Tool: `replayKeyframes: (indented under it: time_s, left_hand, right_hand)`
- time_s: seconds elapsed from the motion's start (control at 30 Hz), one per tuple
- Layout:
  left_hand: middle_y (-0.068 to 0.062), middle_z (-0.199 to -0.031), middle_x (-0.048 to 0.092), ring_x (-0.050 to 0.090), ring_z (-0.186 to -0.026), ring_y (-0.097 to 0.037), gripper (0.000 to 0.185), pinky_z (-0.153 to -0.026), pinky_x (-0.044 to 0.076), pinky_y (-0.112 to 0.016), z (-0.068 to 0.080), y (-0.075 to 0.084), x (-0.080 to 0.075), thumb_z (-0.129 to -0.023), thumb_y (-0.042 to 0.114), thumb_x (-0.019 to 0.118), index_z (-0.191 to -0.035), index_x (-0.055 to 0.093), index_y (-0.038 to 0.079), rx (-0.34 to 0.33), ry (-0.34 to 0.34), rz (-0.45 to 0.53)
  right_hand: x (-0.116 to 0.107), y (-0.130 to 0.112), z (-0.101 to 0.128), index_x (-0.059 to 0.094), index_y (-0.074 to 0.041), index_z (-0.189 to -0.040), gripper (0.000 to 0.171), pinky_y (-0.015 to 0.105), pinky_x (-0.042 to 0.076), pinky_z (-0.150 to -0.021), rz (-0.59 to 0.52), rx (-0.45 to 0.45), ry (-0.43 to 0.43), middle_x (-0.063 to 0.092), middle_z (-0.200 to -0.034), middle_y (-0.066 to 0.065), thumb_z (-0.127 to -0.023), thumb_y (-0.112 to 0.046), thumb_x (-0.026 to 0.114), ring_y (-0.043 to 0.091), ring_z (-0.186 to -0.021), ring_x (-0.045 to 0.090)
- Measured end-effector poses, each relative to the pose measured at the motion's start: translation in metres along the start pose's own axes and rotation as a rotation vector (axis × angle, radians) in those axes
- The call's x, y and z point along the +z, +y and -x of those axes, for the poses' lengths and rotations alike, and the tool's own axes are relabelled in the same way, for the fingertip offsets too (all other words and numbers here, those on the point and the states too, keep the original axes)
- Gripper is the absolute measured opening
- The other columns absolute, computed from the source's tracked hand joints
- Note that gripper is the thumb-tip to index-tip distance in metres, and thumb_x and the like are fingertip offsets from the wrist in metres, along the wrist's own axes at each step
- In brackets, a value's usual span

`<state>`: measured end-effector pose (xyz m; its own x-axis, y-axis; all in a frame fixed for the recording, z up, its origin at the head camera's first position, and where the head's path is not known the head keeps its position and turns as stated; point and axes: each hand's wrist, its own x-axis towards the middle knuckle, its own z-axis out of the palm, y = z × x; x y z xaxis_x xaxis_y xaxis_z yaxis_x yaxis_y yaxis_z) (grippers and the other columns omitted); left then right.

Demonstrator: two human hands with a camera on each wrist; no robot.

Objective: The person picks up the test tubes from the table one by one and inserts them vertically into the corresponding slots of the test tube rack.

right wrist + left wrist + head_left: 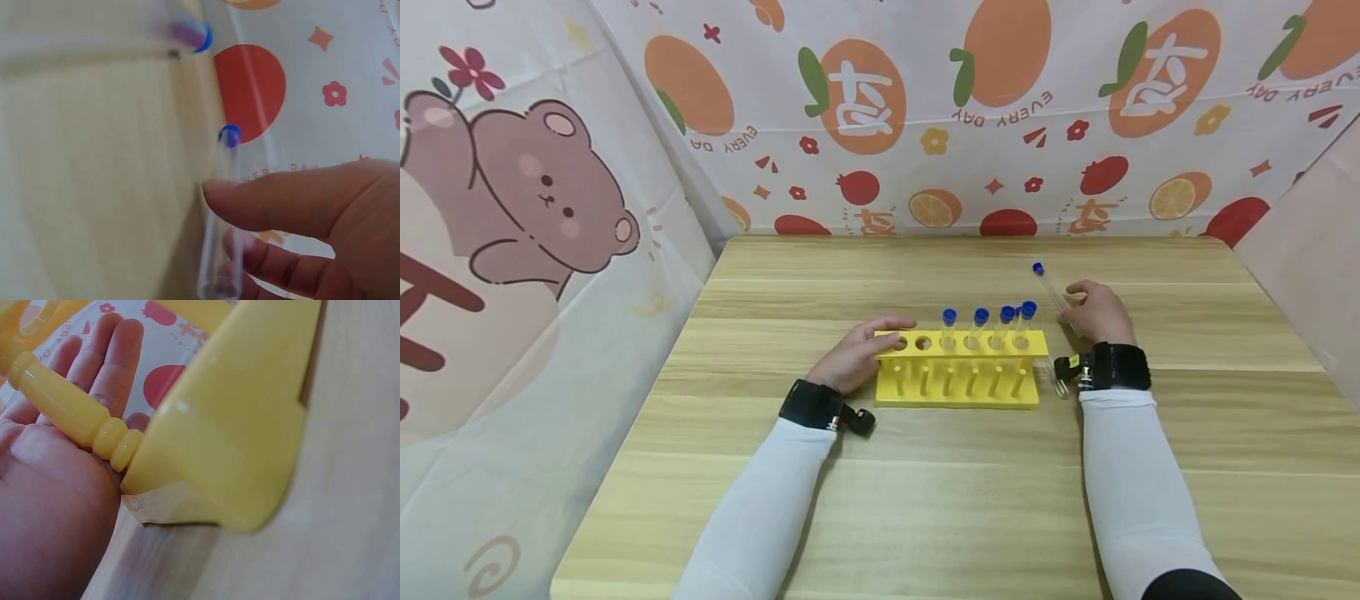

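Observation:
A yellow test tube rack (957,398) stands on the table, with several blue-capped test tubes (949,318) upright in its right-hand holes. My left hand (850,354) rests at the rack's left end, thumb by the top plate; in the left wrist view its fingers extend straight past the yellow end post (65,403). To the right of the rack, my right hand (1099,315) pinches a clear test tube (219,250) between thumb and fingers. That tube tilts, its blue cap (1038,268) pointing away from me. Another clear tube (1058,383) shows low beside the rack's right end.
Pale wood table (925,500) lies under everything. Behind it hangs a fruit-print cloth (970,175), and a bear-print cloth (550,200) hangs on the left. Each wrist wears a black band with a small camera.

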<state>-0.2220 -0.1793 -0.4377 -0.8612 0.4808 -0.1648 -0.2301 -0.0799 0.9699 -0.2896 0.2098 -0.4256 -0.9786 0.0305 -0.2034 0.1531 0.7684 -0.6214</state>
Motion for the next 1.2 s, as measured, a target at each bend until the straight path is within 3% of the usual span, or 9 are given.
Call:
replayKeyframes:
  time_s: [0.3,0.47,0.7,1.0,1.2]
  left_hand:
    - [-0.011,-0.150,0.041,0.039,-0.124,-0.027,0.039,-0.110,0.015,-0.059,0.001,0.000,0.000,-0.097,0.022,0.054,-0.134,0.056,0.011,0.009,-0.001,0.002]
    - [-0.013,-0.150,0.041,0.039,-0.123,-0.028,0.038,-0.110,0.015,-0.059,0.000,-0.001,0.000,-0.097,0.021,0.054,-0.133,0.056,0.011,0.011,-0.001,0.000]
    - [-0.012,-0.150,0.041,0.039,-0.123,-0.028,0.040,-0.109,0.018,-0.058,-0.001,0.000,0.000,-0.097,0.021,0.054,-0.135,0.055,0.010,0.003,0.000,-0.006]
    - [-0.007,-0.145,0.046,0.039,-0.124,-0.028,0.040,-0.110,0.018,-0.059,0.000,0.001,0.001,-0.097,0.022,0.055,-0.134,0.056,0.011,-0.005,0.012,-0.004]
    - [-0.007,-0.146,0.045,0.039,-0.124,-0.028,0.040,-0.110,0.020,-0.057,0.000,0.001,0.001,-0.097,0.022,0.054,-0.135,0.055,0.009,-0.003,0.014,-0.005]
  right_hand:
    - [0.002,0.001,0.000,0.052,-0.003,-0.137,0.050,0.037,0.043,-0.070,0.014,0.000,0.021,0.060,-0.116,0.025,-0.089,-0.012,0.064,0.035,-0.095,0.053]
    - [-0.002,0.000,0.001,0.047,-0.005,-0.141,0.054,0.034,0.045,-0.058,-0.013,0.018,-0.013,0.057,-0.119,0.025,-0.090,-0.013,0.061,0.033,-0.088,0.054]
    - [-0.008,-0.006,0.007,0.039,-0.005,-0.148,0.060,0.032,0.048,-0.060,-0.081,-0.017,-0.028,0.057,-0.114,0.023,-0.092,-0.014,0.059,0.029,-0.084,0.057]
    - [-0.015,-0.016,0.011,0.029,-0.014,-0.154,0.068,0.034,0.045,-0.054,-0.170,-0.057,0.011,0.054,-0.093,0.014,-0.093,-0.013,0.058,0.022,-0.063,0.054]
    - [-0.019,-0.024,0.016,0.024,-0.018,-0.156,0.073,0.036,0.049,-0.058,-0.186,-0.094,0.063,0.055,-0.093,0.014,-0.092,-0.010,0.060,0.024,-0.063,0.057]
